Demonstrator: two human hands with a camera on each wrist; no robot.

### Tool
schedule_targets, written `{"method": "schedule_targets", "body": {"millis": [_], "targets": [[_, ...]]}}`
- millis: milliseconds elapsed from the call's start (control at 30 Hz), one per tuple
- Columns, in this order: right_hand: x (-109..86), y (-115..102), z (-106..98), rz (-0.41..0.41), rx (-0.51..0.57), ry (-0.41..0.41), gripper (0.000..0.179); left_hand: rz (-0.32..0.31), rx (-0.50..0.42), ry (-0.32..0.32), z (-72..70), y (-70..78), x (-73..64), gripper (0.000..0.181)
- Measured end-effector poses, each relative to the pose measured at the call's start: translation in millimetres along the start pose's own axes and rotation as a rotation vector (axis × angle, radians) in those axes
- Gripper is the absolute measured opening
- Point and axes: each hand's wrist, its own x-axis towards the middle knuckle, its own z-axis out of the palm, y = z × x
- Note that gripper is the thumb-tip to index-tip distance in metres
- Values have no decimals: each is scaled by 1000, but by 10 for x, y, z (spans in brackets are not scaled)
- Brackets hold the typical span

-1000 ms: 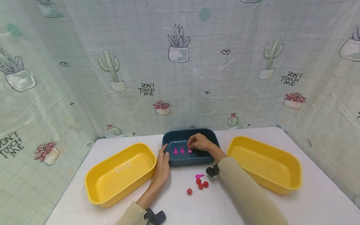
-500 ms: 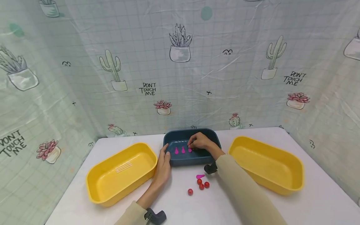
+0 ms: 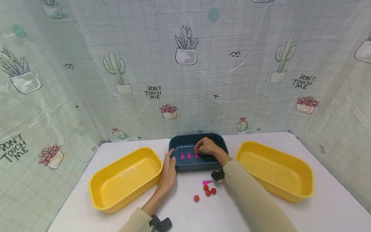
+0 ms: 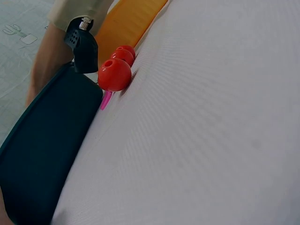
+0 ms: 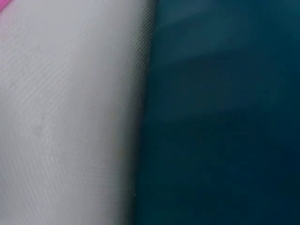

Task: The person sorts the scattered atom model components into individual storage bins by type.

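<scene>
My left hand (image 3: pixel 168 174) rests along the left end of a dark blue tray (image 3: pixel 200 167), fingers fairly straight and thumb at its near corner. Inside the tray, my right hand (image 3: pixel 206 146) pinches a small pink pear-shaped piece (image 3: pixel 196 156) close over the floor; its narrow end is hidden by the fingers. Two matching pieces, a left one (image 3: pixel 182 156) and a middle one (image 3: pixel 189 155), lie in the same row. On the table before the tray is another pink piece (image 3: pixel 206 182), beside several red beads (image 3: pixel 208 193) with holes.
A yellow tray (image 3: pixel 116 201) stands at the left with several pale thin sticks (image 3: pixel 128 172) in it. A second yellow tray (image 3: pixel 290 192) stands at the right, next to the right sleeve (image 3: pixel 252 193). A printed curtain (image 3: pixel 185 83) hangs behind the table.
The right fingers have shifted slightly over the third pink piece, which now sits in line with the other two. The left hand stays at the tray. The head view has shifted slightly.
</scene>
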Motion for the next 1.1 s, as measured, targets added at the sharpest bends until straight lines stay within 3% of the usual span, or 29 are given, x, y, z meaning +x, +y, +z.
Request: {"method": "schedule_targets", "body": {"millis": [767, 900, 1100], "targets": [[-84, -60, -103, -43, 32, -92, 18, 21, 2, 12, -1, -38, 0, 50], [-149, -50, -146, -105, -25, -57, 19, 15, 0, 14, -10, -29, -7, 50], [-386, -106, -250, -221, -94, 103, 19, 17, 0, 8, -8, -7, -2, 52]]}}
